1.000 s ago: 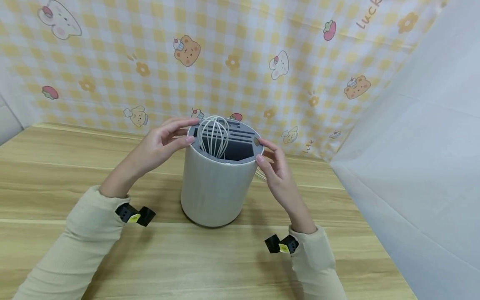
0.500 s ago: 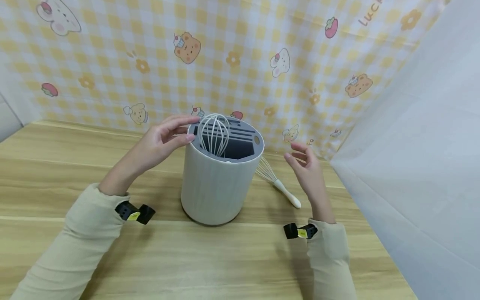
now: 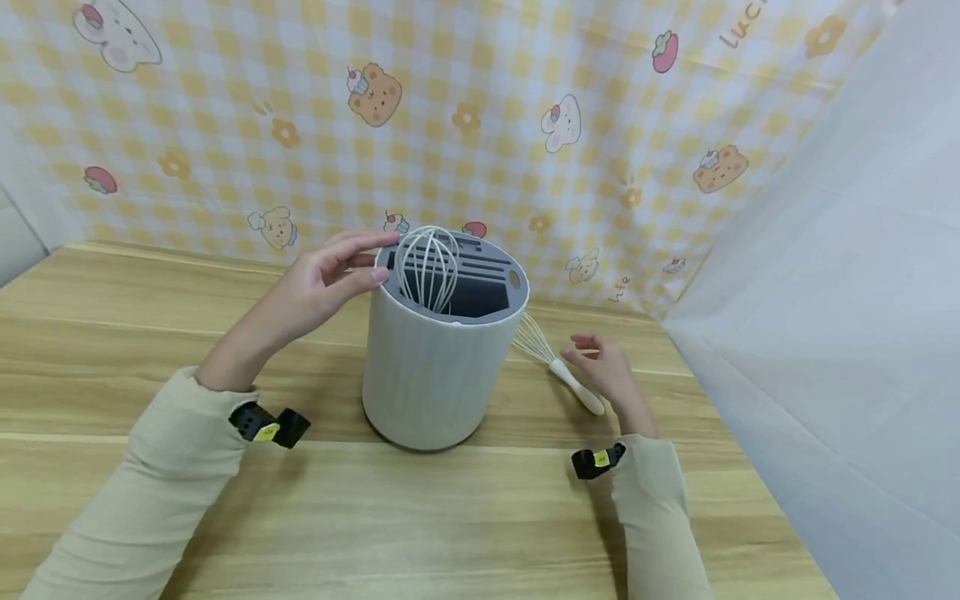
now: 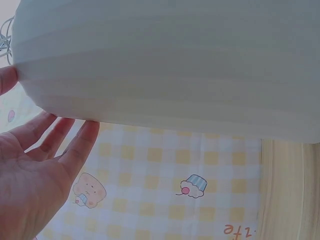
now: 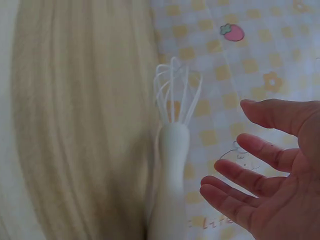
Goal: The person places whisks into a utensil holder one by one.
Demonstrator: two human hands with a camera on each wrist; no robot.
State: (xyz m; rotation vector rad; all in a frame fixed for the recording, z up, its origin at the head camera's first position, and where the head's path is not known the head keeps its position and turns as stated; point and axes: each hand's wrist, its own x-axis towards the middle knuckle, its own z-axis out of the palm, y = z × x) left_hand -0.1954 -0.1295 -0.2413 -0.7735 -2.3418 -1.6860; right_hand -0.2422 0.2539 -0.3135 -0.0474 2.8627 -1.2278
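A white utensil holder point(image 3: 438, 383) with a grey slotted top point(image 3: 491, 250) stands upright on the table. A whisk point(image 3: 427, 271) sits in its large opening, wire loops up, handle hidden inside. My left hand point(image 3: 311, 283) touches the holder's left side near the rim; in the left wrist view its fingertips point(image 4: 90, 127) rest against the white wall. A second whisk point(image 3: 573, 387) with a white handle lies right of the holder, part of its wire end hidden behind it. My right hand point(image 3: 603, 367) is beside that whisk's handle, with fingers relaxed and apart, holding nothing.
The wooden table point(image 3: 420, 525) reaches back to a yellow checked cloth point(image 3: 480, 158) with cartoon prints. A white sheet point(image 3: 810, 300) hangs along the right side. A small black camera point(image 3: 597, 461) is on the right sleeve, and another point(image 3: 268, 425) on the left.
My right hand has left the holder's rim, moved right and then come down beside the lying whisk, which shows more now. The left hand has stayed at the rim.
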